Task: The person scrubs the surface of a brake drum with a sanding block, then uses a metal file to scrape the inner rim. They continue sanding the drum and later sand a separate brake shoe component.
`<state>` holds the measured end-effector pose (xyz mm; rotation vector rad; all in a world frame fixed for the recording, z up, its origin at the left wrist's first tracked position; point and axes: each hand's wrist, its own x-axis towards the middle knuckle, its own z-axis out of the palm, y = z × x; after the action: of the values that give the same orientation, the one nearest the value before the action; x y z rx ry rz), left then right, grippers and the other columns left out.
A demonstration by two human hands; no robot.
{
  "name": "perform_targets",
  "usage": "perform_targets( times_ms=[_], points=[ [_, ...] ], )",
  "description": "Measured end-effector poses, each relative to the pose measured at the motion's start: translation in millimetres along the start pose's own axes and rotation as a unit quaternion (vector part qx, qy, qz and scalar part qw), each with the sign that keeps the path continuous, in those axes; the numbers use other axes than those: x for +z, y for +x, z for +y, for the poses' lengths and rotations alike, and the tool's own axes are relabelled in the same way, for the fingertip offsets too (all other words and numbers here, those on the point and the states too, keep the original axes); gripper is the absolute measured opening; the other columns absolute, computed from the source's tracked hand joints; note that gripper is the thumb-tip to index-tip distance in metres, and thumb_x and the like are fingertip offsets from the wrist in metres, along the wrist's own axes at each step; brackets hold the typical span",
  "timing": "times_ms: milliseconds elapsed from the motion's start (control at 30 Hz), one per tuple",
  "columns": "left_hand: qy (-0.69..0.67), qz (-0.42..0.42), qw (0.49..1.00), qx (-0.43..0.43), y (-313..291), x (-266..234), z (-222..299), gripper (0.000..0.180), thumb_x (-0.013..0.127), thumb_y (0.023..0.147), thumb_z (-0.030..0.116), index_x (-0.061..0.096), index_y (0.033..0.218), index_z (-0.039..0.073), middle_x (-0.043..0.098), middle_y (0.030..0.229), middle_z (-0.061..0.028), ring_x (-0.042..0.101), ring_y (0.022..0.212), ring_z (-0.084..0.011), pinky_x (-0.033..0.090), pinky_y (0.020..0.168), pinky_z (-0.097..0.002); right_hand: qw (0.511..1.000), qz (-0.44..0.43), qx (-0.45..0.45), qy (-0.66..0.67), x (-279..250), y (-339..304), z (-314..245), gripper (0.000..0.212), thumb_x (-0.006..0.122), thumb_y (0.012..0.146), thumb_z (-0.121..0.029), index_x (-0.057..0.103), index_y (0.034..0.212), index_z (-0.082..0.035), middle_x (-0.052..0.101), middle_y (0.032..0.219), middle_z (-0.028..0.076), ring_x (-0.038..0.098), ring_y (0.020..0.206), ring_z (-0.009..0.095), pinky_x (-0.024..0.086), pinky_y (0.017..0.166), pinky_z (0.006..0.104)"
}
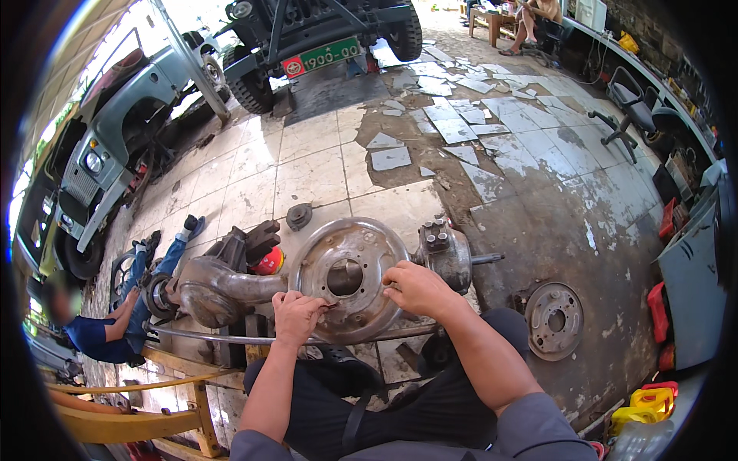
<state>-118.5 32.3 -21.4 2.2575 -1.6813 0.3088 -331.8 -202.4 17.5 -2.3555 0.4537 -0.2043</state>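
A round, worn metal brake backing plate [314,257] with a large centre hole is in front of me, between my knees. My left hand [298,316] is closed at its lower left face, thumb and fingers pinched on something too small to make out. On the plate's right side, my right hand [421,290] is closed with curled fingers gripping the edge. Left of the plate lies a heavy axle housing [215,286]. Beyond my right hand is a steering knuckle [450,250] with a shaft sticking out. A long metal rod [223,337] runs below the plate.
A second backing plate [573,311] lies on the floor to the right. A flanged metal part [299,216] rests on the tiles ahead. A yellow frame [131,424] stands at lower left, near a seated person [104,334]. Broken tiles [450,127] and vehicles are farther off.
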Motion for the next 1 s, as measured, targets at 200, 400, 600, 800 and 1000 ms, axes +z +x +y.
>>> perform_targets(
  times_ms=[200,400,600,800,1000],
  points=[
    [-0.103,0.040,0.976,-0.188,-5,3,0,0.014,0.082,0.083,0.027,0.080,0.091,0.016,0.073,0.079,-0.0017,0.065,0.080,-0.0228,0.045,0.085,-0.0427,1.000,0.015,-0.001,0.005,-7,-2,-3,0.025,0.071,0.095,-0.025,0.072,0.111,-0.006,0.066,0.111,0.015,0.065,0.108,0.037,0.052,0.094,0.0451],
    [-0.247,-0.035,0.864,-0.436,-10,15,0,0.027,0.078,0.083,0.030,0.078,0.089,0.004,0.077,0.082,-0.0150,0.075,0.074,-0.0274,0.057,0.072,-0.0380,1.000,-0.005,0.004,-0.002,-10,-2,-9,0.025,0.071,0.095,-0.025,0.070,0.112,-0.007,0.066,0.113,0.014,0.065,0.109,0.037,0.053,0.094,0.0464],
    [-0.188,-0.057,0.859,-0.473,1,22,7,0.037,0.074,0.082,0.040,0.078,0.092,0.005,0.077,0.085,-0.0156,0.076,0.084,-0.0318,0.056,0.081,-0.0428,1.000,0.002,-0.003,0.002,-7,-4,-6,0.026,0.071,0.095,-0.025,0.070,0.113,-0.006,0.066,0.113,0.015,0.065,0.109,0.037,0.052,0.095,0.0460],
    [-0.136,-0.060,0.881,-0.449,-3,14,26,0.035,0.072,0.083,0.040,0.075,0.090,0.005,0.077,0.084,-0.0160,0.074,0.085,-0.0357,0.055,0.083,-0.0447,1.000,-0.003,0.005,0.001,-9,-4,-9,0.027,0.071,0.095,-0.026,0.071,0.114,-0.006,0.066,0.113,0.015,0.065,0.109,0.037,0.052,0.095,0.0457],
    [-0.118,-0.038,0.896,-0.426,-9,19,27,0.032,0.071,0.085,0.038,0.075,0.091,0.007,0.076,0.083,-0.0163,0.073,0.086,-0.0376,0.052,0.084,-0.0460,1.000,-0.007,0.004,-0.014,-6,-6,-9,0.024,0.070,0.095,-0.026,0.069,0.112,-0.009,0.065,0.112,0.014,0.066,0.108,0.036,0.053,0.094,0.0462]
  ],
)
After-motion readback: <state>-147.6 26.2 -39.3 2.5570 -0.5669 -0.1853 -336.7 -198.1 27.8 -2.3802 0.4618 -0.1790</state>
